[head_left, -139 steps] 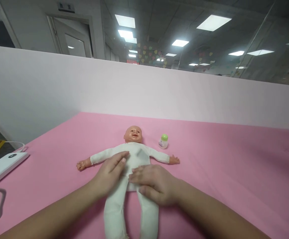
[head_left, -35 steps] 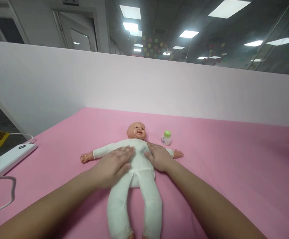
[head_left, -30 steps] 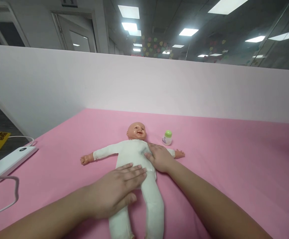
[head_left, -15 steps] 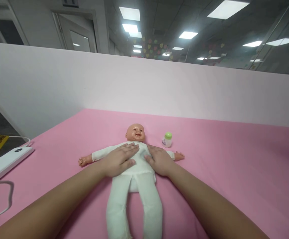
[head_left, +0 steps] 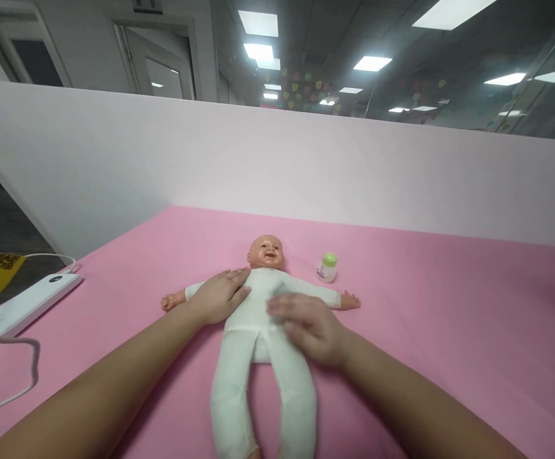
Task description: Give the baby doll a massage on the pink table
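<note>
The left hand [head_left: 217, 296] lay flat and open, fingers together, on the left side of the doll's [head_left: 260, 331] chest and shoulder, the fingertips reaching toward the neck. The right hand [head_left: 308, 325] was also open, palm down, its fingers spread loosely over the lower belly on the right side; it was blurred, so how firmly it pressed could not be told. Neither hand gripped anything.

Half a second earlier both hands had been side by side high on the chest. Since then the right hand had slid down and toward the near side, from the chest to the belly, while the left had shifted slightly outward toward the shoulder. A second before, it was the left hand that sat low by the hips and the right that stayed up, so the hands had been taking turns stroking down the white suit, which looked like a smoothing or rubbing motion along the trunk.

The doll lay on its back in the middle of the pink bench [head_left: 449, 319], head toward the far side, arms stretched left and right, legs pointing near. A small bottle with a green cap [head_left: 327, 268] stood upright just right of the head, apart from the outstretched arm. At the left edge lay a flat white device [head_left: 23, 305] with a white cable [head_left: 14, 376] curling near it. A pale partition wall [head_left: 277, 172] closed off the far side.
</note>
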### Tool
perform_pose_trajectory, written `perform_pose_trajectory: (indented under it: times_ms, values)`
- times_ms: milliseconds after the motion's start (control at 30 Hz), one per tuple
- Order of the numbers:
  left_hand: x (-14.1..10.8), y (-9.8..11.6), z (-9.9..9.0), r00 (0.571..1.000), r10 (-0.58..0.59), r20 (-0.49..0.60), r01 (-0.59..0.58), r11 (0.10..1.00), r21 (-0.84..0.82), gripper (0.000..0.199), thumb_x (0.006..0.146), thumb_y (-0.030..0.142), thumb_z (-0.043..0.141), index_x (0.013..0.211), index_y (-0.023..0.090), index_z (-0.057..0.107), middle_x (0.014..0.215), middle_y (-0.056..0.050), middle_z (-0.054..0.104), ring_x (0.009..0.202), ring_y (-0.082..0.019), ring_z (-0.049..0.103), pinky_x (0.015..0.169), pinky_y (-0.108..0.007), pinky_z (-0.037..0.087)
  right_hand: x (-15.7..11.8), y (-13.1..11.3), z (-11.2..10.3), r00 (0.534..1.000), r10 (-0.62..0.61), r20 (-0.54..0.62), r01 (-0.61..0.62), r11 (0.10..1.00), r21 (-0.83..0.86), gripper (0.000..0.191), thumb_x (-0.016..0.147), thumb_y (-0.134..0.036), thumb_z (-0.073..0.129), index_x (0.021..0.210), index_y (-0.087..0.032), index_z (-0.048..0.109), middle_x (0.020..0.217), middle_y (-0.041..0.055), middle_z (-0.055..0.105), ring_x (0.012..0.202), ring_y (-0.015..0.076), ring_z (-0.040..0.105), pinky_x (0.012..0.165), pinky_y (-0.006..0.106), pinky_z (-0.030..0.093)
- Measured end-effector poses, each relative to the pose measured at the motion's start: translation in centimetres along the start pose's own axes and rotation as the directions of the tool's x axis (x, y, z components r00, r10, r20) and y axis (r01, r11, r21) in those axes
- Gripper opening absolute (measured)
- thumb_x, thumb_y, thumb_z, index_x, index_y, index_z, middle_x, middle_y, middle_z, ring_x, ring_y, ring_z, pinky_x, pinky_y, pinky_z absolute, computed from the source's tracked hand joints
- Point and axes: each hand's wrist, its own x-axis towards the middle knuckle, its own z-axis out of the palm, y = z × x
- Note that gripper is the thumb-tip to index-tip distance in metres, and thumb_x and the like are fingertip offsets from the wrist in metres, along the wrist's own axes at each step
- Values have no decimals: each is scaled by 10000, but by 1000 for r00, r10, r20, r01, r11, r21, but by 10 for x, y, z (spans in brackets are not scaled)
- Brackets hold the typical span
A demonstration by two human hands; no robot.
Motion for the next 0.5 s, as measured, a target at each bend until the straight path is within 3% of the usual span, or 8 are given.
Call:
perform_pose_trajectory:
  times_ms: [100, 233, 333, 433, 500]
  values:
    - [-1, 0, 0, 1000, -4, 7, 4, 1000, 24, 716, 1089, 598, 267, 1639, 171, 435, 1674, -131, 444, 1536, -304, 450, 1297, -512, 295, -1, -25, 16, 979, -181, 96, 164, 973, 163, 491, 988, -583, 601, 1307, -233, 731, 1287, 100, 769, 1229, 253, 719, 1081, 392, 557]
    - [-2, -5, 3, 1000, 2, 4, -2, 1000, 24, 729, 1084, 613, 281, 1648, 172, 418, 1677, -133, 438, 1538, -312, 446, 1294, -521, 298, 0, -24, 31, 966, -236, 105, 218, 963, 159, 588, 945, -667, 640, 1298, -207, 736, 1275, 124, 771, 1235, 252, 719, 1109, 377, 535]
    - [-2, -6, 5, 1000, 9, 5, -9, 999, 36, 732, 1086, 616, 277, 1650, 170, 415, 1673, -136, 445, 1535, -310, 450, 1289, -514, 313, 4, -8, 27, 981, -137, 138, 134, 990, 29, 683, 974, -710, 566, 1395, -187, 691, 1461, 155, 663, 1404, 285, 598, 1236, 457, 407]
    - [-2, -5, 5, 1000, 11, 28, -13, 998, 61, 739, 1093, 612, 254, 1654, 156, 407, 1680, -141, 432, 1547, -298, 433, 1293, -501, 310, 12, 11, 18, 976, 26, 217, 6, 989, -146, 813, 1002, -752, 482, 1584, -185, 516, 1650, 153, 461, 1573, 320, 375, 1330, 549, 178]
    - [-1, -3, 4, 999, 12, 43, -15, 997, 75, 746, 1096, 607, 241, 1656, 139, 398, 1687, -145, 421, 1555, -289, 419, 1301, -488, 299, 17, 24, 11, 957, 153, 247, -92, 966, -242, 831, 1027, -745, 436, 1657, -206, 394, 1729, 126, 313, 1628, 318, 241, 1339, 568, 95]
